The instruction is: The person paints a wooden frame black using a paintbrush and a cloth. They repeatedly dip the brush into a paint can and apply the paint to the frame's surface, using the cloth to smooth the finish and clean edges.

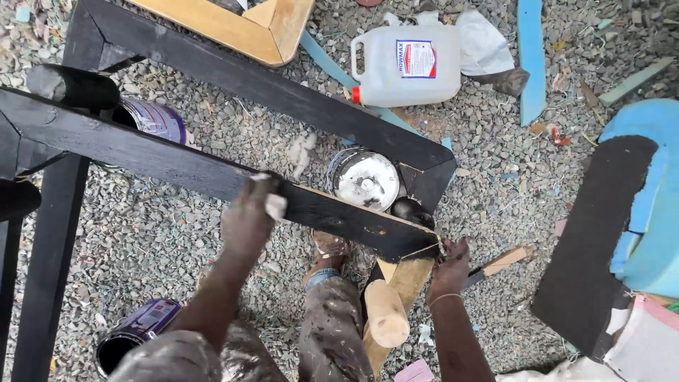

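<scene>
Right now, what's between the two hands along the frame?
In the head view, only the black-painted rail spans from the left hand, which presses a pale sponge on it, to the right hand at the unpainted corner.

The wooden frame (212,170) wore matt black paint — its near-right leg (407,283) was bare pale wood. A metal tin lid (364,179) shone glossy. The plastic jug (403,67) looked smooth, translucent white — the gravel ground (523,191) was rough and grey.

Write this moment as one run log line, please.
left hand: presses white pad on black wooden frame | right hand: grips frame corner | nearby: open paint tin, white jug | ground: gravel
</scene>
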